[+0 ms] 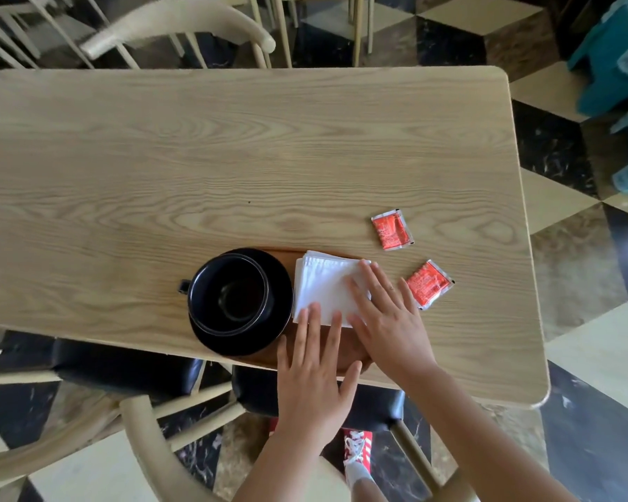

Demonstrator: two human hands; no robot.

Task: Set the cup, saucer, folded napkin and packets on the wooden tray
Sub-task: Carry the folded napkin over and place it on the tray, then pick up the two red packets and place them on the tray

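Note:
A black cup (229, 295) stands on a black saucer (276, 320) at the left end of the brown wooden tray (352, 351), near the table's front edge. To their right a white folded napkin (321, 284) lies on the tray. My left hand (314, 371) lies flat with straight fingers, its fingertips on the napkin's near edge. Also flat, my right hand (385, 317) presses on the napkin's right side. Two red packets lie on the bare table right of the tray: one (392, 229) farther back, one (429, 283) just beside my right hand.
The light wooden table (232, 157) stretches back and left. Pale wooden chairs stand behind it (182, 27) and in front of it (142, 422), with dark seat cushions (124, 367). The floor is checkered. Turquoise cloth (620, 59) hangs at the far right.

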